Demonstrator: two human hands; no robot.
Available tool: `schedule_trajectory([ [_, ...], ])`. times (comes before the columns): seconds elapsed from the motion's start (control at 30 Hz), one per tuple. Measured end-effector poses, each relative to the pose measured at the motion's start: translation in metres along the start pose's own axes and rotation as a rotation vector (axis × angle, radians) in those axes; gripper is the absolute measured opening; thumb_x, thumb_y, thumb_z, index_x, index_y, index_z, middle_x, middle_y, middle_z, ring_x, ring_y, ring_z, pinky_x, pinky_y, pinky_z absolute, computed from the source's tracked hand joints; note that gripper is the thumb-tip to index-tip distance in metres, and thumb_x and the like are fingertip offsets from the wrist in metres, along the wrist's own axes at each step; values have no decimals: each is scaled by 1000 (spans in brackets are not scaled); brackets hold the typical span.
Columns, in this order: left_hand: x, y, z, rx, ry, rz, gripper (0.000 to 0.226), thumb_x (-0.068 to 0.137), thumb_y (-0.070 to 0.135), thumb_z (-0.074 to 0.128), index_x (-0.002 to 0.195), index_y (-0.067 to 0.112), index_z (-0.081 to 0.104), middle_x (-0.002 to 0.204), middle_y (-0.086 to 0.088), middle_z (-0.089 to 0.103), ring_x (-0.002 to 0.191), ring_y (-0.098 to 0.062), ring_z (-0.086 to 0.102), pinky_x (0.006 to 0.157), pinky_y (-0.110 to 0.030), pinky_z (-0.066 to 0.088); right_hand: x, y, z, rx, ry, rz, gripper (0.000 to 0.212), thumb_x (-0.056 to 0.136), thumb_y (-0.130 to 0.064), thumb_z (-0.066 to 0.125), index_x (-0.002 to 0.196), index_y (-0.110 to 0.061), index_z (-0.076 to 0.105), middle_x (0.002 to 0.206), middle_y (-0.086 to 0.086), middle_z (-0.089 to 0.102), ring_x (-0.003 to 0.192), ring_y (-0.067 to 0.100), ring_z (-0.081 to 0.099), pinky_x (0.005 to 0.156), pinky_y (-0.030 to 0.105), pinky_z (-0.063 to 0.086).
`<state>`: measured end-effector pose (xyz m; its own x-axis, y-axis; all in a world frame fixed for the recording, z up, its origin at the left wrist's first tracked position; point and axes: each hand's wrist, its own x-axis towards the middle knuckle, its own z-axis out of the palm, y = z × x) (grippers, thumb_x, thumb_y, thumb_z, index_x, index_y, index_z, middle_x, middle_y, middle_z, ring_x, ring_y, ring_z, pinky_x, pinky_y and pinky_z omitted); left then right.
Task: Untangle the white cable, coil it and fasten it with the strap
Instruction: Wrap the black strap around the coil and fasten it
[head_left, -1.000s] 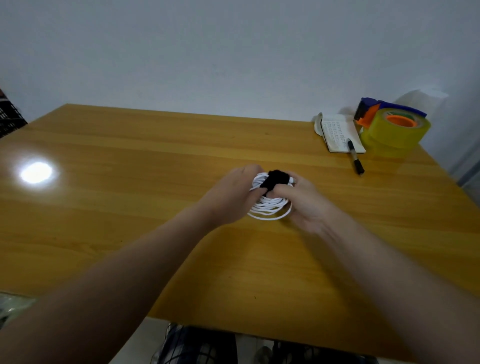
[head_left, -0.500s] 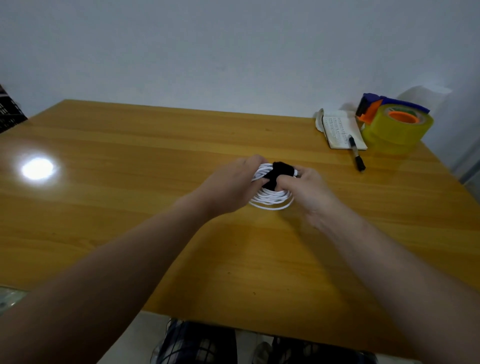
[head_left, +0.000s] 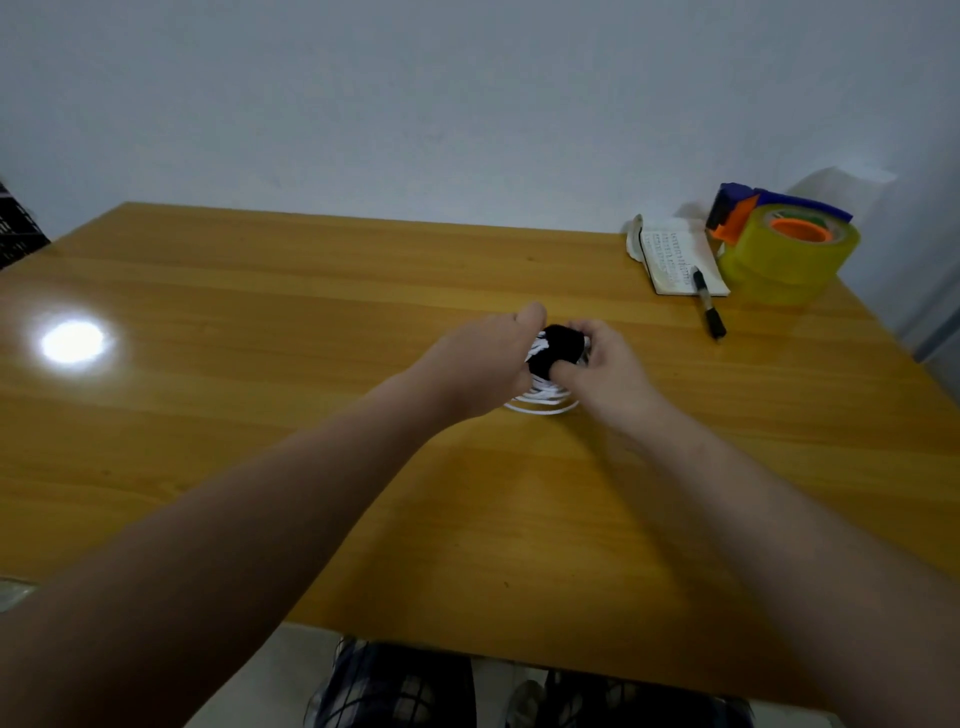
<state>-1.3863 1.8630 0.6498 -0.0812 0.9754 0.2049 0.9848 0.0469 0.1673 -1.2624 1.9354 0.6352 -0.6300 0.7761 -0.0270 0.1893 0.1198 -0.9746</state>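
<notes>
A coiled white cable (head_left: 543, 402) is held just above the wooden table (head_left: 260, 322), near its middle. A black strap (head_left: 558, 349) is wrapped around the top of the coil. My left hand (head_left: 483, 364) grips the coil from the left, thumb up beside the strap. From the right, my right hand (head_left: 605, 366) pinches the strap between thumb and fingers. The lower loops hang free below both hands; the rest of the coil is hidden behind them.
At the back right of the table lie a small open notebook (head_left: 675, 257), a black marker (head_left: 707, 304) and a yellow tape roll in a blue-orange dispenser (head_left: 784, 249). A lamp glare spot (head_left: 72, 341) shines on the left. The table's near edge runs above my knees.
Both hands have kept hold of the coil and moved slightly away from me. The strap now covers more of the coil's top, with my right fingers closer over it.
</notes>
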Motion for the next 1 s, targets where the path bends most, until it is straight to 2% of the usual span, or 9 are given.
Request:
schedule_trajectory([
  [0.17, -2, -12, -3, -105, 8, 82, 33, 87, 14, 59, 114, 4, 44, 93, -13, 59, 75, -27, 51, 60, -36, 36, 1, 1, -7, 253, -83, 189, 29, 78, 1, 64, 104, -10, 59, 91, 4, 64, 84, 17, 59, 73, 24, 42],
  [0.3, -1, -12, -2, -313, 17, 58, 33, 87, 14, 60, 115, 7, 43, 91, -7, 60, 69, -19, 53, 56, -24, 36, -4, -2, -6, 567, -165, 256, 27, 78, 7, 49, 99, -6, 59, 81, 9, 61, 74, 19, 58, 70, 30, 43],
  [0.37, 2, -9, -2, -377, 10, 32, 33, 87, 13, 61, 114, 10, 42, 84, 0, 56, 62, -12, 50, 52, -15, 35, -6, -4, -9, 581, -142, 240, 31, 78, 10, 46, 101, -5, 58, 82, 11, 61, 71, 20, 59, 65, 29, 47],
  [0.43, 4, -7, -4, -422, -13, 9, 33, 86, 14, 62, 111, 16, 40, 82, 7, 55, 65, -13, 51, 52, -12, 35, -6, -9, -13, 478, -93, 214, 34, 78, 12, 48, 103, -7, 60, 81, 10, 63, 71, 19, 61, 62, 27, 49],
  [0.57, 10, -6, -12, -452, -4, -11, 29, 88, 15, 60, 109, 15, 39, 90, 2, 55, 69, -12, 50, 54, -13, 34, 3, -20, -18, 246, -38, 127, 42, 71, 9, 64, 104, -17, 65, 95, 10, 65, 89, 24, 60, 80, 34, 44],
  [0.7, 11, -9, -21, -408, -46, -15, 29, 93, 18, 54, 117, 11, 39, 95, 1, 53, 74, -13, 50, 54, -12, 36, 9, -27, -18, 108, -54, 134, 45, 67, 10, 66, 95, -24, 61, 93, 13, 61, 86, 26, 55, 74, 34, 41],
  [0.83, 10, -14, -22, -333, -142, -20, 27, 93, 22, 55, 113, 11, 41, 99, -3, 55, 82, -20, 50, 59, -19, 36, 5, -27, -15, 4, -124, 94, 45, 71, 10, 70, 105, -15, 55, 94, 13, 60, 78, 21, 56, 64, 28, 46],
  [0.9, 8, -17, -20, -298, -169, -72, 28, 92, 25, 55, 113, 11, 42, 100, -3, 56, 84, -20, 51, 62, -28, 37, 5, -23, -12, -138, -78, 14, 45, 71, 1, 75, 107, -15, 51, 97, 8, 57, 79, 19, 56, 66, 32, 48],
  [1.0, 5, -21, -19, -356, -190, -162, 31, 90, 22, 59, 115, 11, 45, 98, 0, 53, 86, -18, 50, 58, -20, 35, 10, -20, -11, -445, -31, -232, 45, 72, -11, 76, 105, -21, 46, 111, 3, 48, 96, 18, 52, 75, 30, 47],
])
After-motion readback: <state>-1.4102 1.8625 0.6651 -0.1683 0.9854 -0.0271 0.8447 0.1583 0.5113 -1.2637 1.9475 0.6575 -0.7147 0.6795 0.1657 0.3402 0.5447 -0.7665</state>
